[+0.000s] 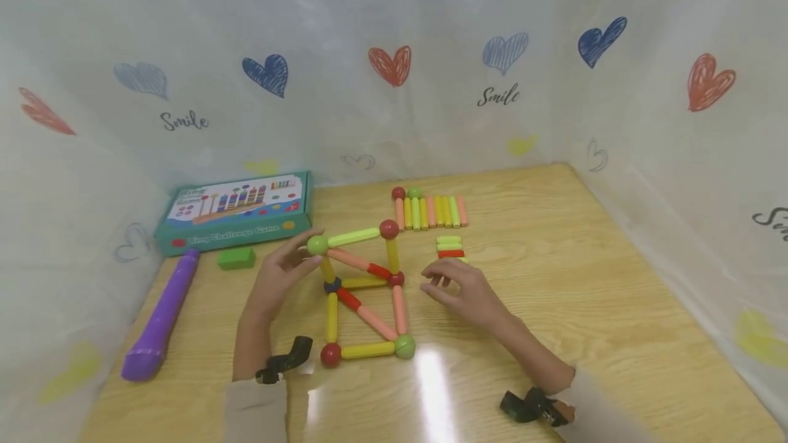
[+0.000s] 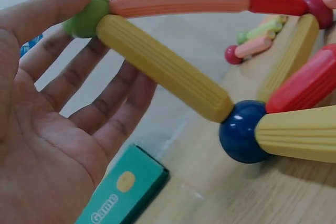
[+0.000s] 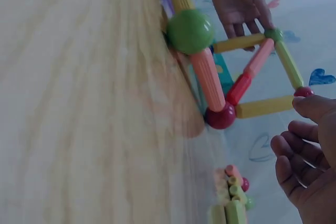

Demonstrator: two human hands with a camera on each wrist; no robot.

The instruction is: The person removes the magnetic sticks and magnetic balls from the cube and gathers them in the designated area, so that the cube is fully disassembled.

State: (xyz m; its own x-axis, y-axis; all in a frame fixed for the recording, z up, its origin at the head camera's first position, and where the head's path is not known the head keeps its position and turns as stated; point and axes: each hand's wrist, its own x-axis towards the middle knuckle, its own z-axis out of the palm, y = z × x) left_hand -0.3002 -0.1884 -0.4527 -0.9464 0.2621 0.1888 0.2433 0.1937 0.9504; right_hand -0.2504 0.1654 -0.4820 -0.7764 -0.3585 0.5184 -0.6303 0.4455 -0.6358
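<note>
A frame of magnetic sticks and balls stands on the table, a flat square in front and an upright square behind, each crossed by a pink-and-red diagonal. My left hand [image 1: 277, 279] pinches the green ball [image 2: 86, 17] at the upright's top left corner between thumb and fingers. Below it, a yellow stick [image 2: 165, 66] runs down to a blue ball [image 2: 244, 132]. My right hand [image 1: 464, 289], fingers loosely bent, hovers right of the frame, apart from it in the head view. The top right red ball [image 1: 389, 229] carries a light green stick [image 1: 353, 237].
A row of spare sticks [image 1: 431, 212] lies at the back, with a few short sticks [image 1: 449, 246] in front. At left are a teal game box [image 1: 240, 224], a green block [image 1: 237, 258] and a purple microphone-shaped toy [image 1: 161, 320]. A white printed curtain [image 1: 431, 128] surrounds the table.
</note>
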